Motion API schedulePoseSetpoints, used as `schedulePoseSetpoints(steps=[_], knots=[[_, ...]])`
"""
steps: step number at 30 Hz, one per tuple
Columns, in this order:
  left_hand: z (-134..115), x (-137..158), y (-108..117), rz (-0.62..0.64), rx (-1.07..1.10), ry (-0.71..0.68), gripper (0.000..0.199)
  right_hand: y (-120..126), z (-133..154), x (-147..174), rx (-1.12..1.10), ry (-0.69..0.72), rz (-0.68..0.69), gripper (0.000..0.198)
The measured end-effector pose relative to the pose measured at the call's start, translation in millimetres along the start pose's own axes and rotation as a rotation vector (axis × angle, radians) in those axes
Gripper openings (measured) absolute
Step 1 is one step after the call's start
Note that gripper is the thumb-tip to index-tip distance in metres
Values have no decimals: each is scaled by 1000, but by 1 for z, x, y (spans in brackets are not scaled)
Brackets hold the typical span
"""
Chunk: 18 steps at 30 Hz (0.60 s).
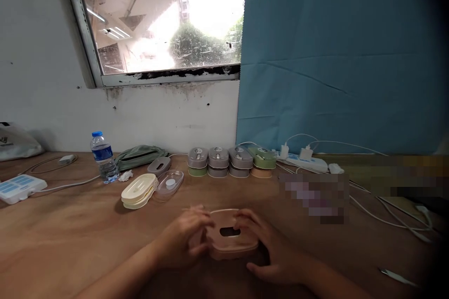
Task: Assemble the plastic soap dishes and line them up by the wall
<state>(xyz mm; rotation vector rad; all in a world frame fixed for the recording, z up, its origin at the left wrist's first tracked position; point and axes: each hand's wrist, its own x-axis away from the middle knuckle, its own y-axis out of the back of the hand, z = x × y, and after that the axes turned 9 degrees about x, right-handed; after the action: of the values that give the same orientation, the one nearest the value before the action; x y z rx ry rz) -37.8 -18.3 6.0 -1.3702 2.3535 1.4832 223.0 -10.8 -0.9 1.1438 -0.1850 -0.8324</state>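
A pink oval lunch box lid (233, 244) with a dark slot in its middle lies in front of me, between my hands. My left hand (189, 233) is a little blurred; its fingers and thumb close round the lid's left end. Over the far right edge of the lid reach the fingers of my right hand (271, 243), touching it from above. The right thumb is spread away near the front, off the lid. Whether something lies beneath the lid is hidden.
Several stacked lunch boxes (218, 162) stand along the wall. To the left are cream lids (139, 191), a clear lid (170, 184), a grey slotted piece (159, 167), a water bottle (104, 159) and a green pouch (140, 156). Cables and a power strip (308, 163) lie right; a tweezer-like metal tool (398, 277) is nearer.
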Motion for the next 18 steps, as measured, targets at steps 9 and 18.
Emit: schedulePoseSetpoints(steps=[9, 18], knots=[[94, 29, 99, -799, -620, 840, 45, -4, -4, 1, -26, -132, 68, 61], [135, 55, 110, -513, -508, 1192, 77, -15, -23, 0, -85, -192, 42, 66]])
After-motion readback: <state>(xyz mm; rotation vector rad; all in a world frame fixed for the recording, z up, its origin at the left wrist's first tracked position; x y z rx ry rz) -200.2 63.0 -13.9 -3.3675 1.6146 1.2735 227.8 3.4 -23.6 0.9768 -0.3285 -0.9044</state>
